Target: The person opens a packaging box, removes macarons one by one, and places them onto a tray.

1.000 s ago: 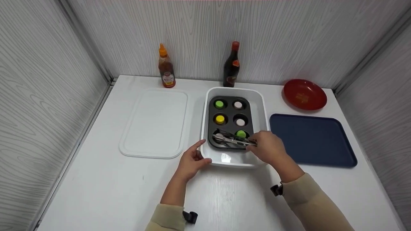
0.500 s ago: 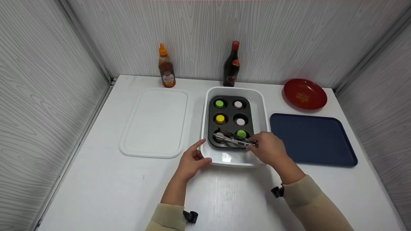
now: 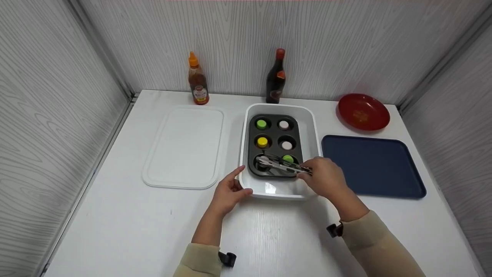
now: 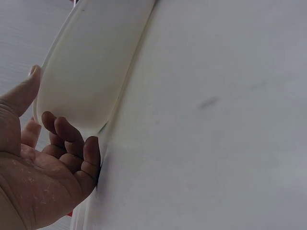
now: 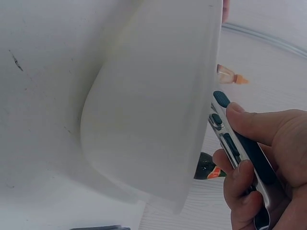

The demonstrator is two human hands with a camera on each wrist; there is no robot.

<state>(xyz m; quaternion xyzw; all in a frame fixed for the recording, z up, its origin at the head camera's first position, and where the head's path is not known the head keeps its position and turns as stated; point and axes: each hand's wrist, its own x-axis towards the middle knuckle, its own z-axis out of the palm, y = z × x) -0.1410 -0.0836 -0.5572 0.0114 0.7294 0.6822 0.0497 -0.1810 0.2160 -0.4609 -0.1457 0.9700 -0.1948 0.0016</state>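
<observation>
In the head view my right hand (image 3: 324,175) grips a pair of metal tongs (image 3: 284,166); the right wrist view shows dark pads on the tongs' handles (image 5: 256,155). Their tips are at the near-left cup of a black muffin tin (image 3: 273,132), around or against a pale round piece (image 3: 263,159); contact cannot be made out. Green (image 3: 261,124), yellow (image 3: 262,142) and pale pieces (image 3: 286,145) sit in the other cups. The tin lies inside a white bin (image 3: 280,197). My left hand (image 3: 226,194) holds the bin's near-left corner, thumb and forefinger at its rim.
A white lid-like panel (image 3: 184,148) lies left of the bin, a navy tray (image 3: 376,165) to its right. Behind the tray stands a red bowl (image 3: 363,111). A sauce bottle (image 3: 199,86) and a dark bottle (image 3: 275,82) stand by the back wall.
My right hand has shifted slightly right with the tongs, whose tips remain at the same cup. The left hand stays at the bin's corner.
</observation>
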